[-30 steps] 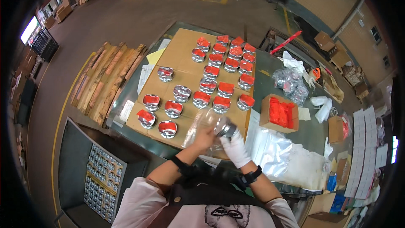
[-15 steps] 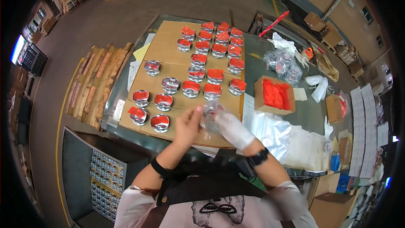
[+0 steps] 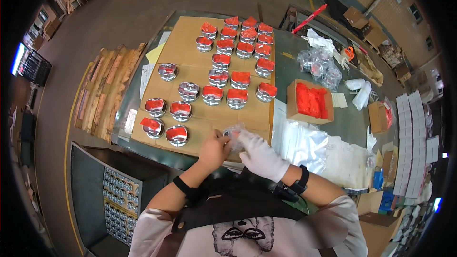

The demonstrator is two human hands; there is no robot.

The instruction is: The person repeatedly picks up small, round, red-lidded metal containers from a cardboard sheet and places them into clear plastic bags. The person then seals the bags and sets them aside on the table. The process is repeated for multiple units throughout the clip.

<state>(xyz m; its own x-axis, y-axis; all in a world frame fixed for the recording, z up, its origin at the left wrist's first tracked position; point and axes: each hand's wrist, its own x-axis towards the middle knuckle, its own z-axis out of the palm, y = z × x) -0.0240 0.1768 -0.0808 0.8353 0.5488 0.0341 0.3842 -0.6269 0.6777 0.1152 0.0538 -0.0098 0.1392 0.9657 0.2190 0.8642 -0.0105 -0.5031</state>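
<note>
My bare left hand (image 3: 213, 150) and my white-gloved right hand (image 3: 261, 157) meet at the near edge of a cardboard sheet (image 3: 157, 85). Between them is a clear plastic bag (image 3: 234, 137) with a shiny metal piece inside, probably a piston. Fingers of both hands are closed on the bag from either side and partly cover it. Beyond them, silvery pistons stand on the cardboard, most topped with a red packet, such as the near piston (image 3: 177, 135). One piston (image 3: 189, 92) left of the middle shows little red.
Right of the cardboard are a carton of red packets (image 3: 310, 107), flat clear bags (image 3: 304, 145) and several bagged pistons (image 3: 320, 70). A grey metal bin (image 3: 90, 195) with rows of metal parts stands at the lower left. Wooden slats (image 3: 107, 100) lie left of the table.
My right hand has turned and shifted along the bag, its fingers now nearer its top. The bag sits lower and closer to my left hand. The view has tilted slightly.
</note>
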